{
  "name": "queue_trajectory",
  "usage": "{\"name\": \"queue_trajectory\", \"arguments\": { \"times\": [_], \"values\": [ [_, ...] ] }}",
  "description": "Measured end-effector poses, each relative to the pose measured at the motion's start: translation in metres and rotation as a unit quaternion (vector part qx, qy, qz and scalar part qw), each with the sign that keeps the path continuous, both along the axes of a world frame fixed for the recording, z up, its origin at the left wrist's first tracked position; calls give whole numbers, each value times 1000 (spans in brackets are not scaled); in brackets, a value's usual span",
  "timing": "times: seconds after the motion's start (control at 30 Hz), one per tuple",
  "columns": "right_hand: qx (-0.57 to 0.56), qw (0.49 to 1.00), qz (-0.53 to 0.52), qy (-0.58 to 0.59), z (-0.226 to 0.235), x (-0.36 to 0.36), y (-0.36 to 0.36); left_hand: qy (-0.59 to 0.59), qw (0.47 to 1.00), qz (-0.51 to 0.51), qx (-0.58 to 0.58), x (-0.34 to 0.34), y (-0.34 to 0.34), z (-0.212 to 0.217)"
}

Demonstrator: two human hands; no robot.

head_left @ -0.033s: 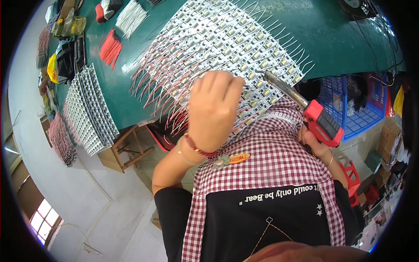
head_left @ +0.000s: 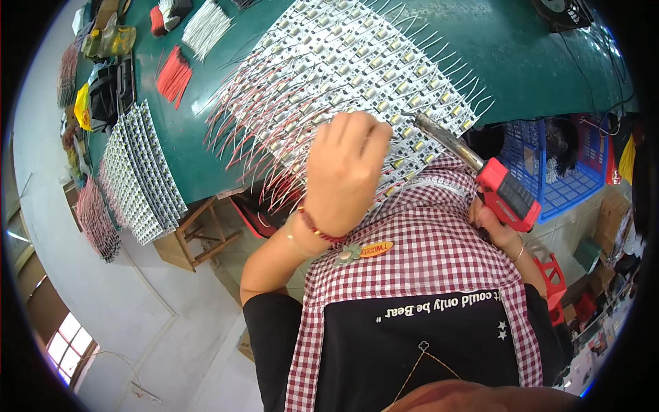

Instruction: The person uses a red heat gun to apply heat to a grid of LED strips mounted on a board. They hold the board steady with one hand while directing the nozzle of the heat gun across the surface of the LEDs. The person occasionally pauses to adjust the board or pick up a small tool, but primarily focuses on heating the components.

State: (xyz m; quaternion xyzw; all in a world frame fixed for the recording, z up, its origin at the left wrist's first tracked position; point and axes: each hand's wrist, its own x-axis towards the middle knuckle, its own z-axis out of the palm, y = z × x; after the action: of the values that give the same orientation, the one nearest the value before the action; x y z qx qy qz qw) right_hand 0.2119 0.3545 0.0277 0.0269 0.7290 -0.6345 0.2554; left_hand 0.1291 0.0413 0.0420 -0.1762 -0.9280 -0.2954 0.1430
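Observation:
A large sheet of white LED circuit boards [head_left: 329, 69] lies at the table's near edge, with red and white wires [head_left: 240, 130] fanning from its left side and short white wires along its right. Over its lower part is my left hand [head_left: 347, 168], fingers curled and pressed together; whatever they pinch is hidden beneath them. My right hand [head_left: 491, 223] grips a red and black soldering gun [head_left: 509, 194], partly covered by its handle. The gun's metal barrel slants up and left across the boards, its thin tip just right of my left fingertips.
Red wires [head_left: 174, 75] and white wires [head_left: 206, 29] lie in bundles on the green table [head_left: 535, 75]. More LED boards [head_left: 141, 172] overhang its left edge. A blue plastic basket [head_left: 570, 182] stands below right, near a red stool [head_left: 551, 278]. A black fan [head_left: 563, 14] sits far right.
My left hand has shifted slightly to the right, closer to the soldering gun's tip. The gun and the boards look almost unmoved.

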Motion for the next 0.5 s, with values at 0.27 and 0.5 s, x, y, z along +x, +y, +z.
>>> {"name": "queue_trajectory", "arguments": {
  "times": [0.27,0.5],
  "values": [
    [54,996,43,64,-7,6,6,-12,1000,-15,-22,13,7,-25],
    [52,997,32,39,2,-3,-1,-20,1000,-4,17,13,6,-25]
  ]
}}
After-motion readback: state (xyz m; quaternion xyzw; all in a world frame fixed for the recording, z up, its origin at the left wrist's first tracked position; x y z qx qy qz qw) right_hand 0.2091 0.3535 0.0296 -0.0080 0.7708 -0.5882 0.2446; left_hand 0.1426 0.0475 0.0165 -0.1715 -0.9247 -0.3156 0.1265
